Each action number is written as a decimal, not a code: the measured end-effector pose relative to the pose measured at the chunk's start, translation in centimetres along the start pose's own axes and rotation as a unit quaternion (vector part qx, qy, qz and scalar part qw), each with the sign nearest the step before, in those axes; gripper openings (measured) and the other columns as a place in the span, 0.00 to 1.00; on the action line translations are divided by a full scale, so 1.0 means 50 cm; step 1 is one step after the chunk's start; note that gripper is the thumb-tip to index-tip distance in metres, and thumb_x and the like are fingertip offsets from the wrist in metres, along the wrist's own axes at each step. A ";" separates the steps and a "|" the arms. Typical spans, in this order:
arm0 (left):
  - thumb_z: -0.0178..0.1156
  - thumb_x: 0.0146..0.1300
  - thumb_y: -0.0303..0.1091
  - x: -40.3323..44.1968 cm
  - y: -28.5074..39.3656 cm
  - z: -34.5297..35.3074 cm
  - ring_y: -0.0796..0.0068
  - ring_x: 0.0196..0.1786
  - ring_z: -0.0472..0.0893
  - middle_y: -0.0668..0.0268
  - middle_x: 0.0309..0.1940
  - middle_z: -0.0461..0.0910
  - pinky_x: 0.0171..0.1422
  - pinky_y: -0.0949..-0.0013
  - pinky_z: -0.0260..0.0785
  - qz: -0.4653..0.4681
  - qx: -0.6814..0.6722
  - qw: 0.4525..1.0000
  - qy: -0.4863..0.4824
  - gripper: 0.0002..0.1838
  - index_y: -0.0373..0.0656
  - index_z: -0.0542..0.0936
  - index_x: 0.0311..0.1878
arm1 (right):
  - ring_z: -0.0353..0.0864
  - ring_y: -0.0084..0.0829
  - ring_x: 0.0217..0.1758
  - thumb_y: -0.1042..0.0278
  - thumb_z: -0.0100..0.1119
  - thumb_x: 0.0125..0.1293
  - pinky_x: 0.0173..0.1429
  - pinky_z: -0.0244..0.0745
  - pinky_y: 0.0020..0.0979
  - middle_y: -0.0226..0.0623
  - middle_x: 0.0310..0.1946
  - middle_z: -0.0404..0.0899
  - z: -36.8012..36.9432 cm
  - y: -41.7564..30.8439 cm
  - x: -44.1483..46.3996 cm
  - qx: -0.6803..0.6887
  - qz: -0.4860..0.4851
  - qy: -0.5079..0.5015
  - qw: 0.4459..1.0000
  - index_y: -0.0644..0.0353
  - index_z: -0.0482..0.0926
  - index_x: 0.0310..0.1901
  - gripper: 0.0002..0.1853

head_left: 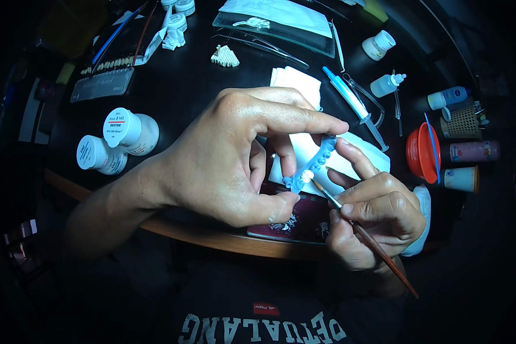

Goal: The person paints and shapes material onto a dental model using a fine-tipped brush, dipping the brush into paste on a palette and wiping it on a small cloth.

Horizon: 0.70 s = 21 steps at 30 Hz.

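While the left hand (229, 155) clamps a blue tooth model (325, 153) between thumb and forefinger, the right hand (378, 209) pinches a paintbrush (366, 236) with its tip at a white tooth (307, 176) near the model's lower end. The model is held up above the tabletop (180, 74), over some white paper (366, 157). Its long axis slants from near left to far right, thumb at the near end, forefinger at the far one. The brush lies across that line, bristles pointing forward and left, handle trailing back to the right. Off to the left, a jar lid (122, 129) reads DENTINE under a red line. Upside-down lettering on the person's shirt (264, 320) probably spells PETUALANG, though it's dim down there.
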<state>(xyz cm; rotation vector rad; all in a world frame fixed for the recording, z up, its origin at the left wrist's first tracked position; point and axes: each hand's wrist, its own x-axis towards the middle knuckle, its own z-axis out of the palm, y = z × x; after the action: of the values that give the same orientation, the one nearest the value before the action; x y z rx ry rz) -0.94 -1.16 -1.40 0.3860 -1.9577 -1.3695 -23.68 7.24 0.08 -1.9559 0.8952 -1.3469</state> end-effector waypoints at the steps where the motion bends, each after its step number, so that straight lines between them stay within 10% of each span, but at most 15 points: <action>1: 0.70 0.45 0.21 0.000 -0.001 0.000 0.84 0.35 0.84 0.57 0.51 0.80 0.26 0.90 0.74 0.003 0.002 1.000 0.000 0.37 0.31 0.79 0.66 | 0.91 0.33 0.36 0.85 0.68 0.50 0.70 0.75 0.61 0.40 0.25 0.84 0.000 0.001 -0.001 0.001 -0.002 0.000 1.000 0.65 0.81 0.30 0.07; 13: 0.70 0.44 0.21 -0.001 0.003 0.000 0.84 0.35 0.85 0.56 0.53 0.80 0.26 0.90 0.74 -0.006 0.007 1.000 0.001 0.37 0.31 0.80 0.64 | 0.90 0.45 0.49 0.85 0.67 0.54 0.69 0.78 0.55 0.42 0.29 0.84 -0.009 0.000 0.000 -0.013 -0.009 -0.037 0.999 0.64 0.79 0.32 0.08; 21: 0.70 0.43 0.21 0.000 0.000 0.000 0.84 0.35 0.85 0.56 0.53 0.80 0.26 0.90 0.73 0.004 0.005 1.000 0.000 0.37 0.31 0.80 0.64 | 0.92 0.39 0.41 0.84 0.71 0.52 0.69 0.78 0.56 0.41 0.26 0.85 -0.001 0.004 -0.001 0.004 -0.011 -0.004 1.000 0.66 0.83 0.31 0.07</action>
<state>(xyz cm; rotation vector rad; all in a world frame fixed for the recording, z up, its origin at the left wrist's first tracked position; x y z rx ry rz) -0.95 -1.16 -1.38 0.3818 -1.9642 -1.3550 -23.80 7.15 -0.08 -1.9682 0.8665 -1.3520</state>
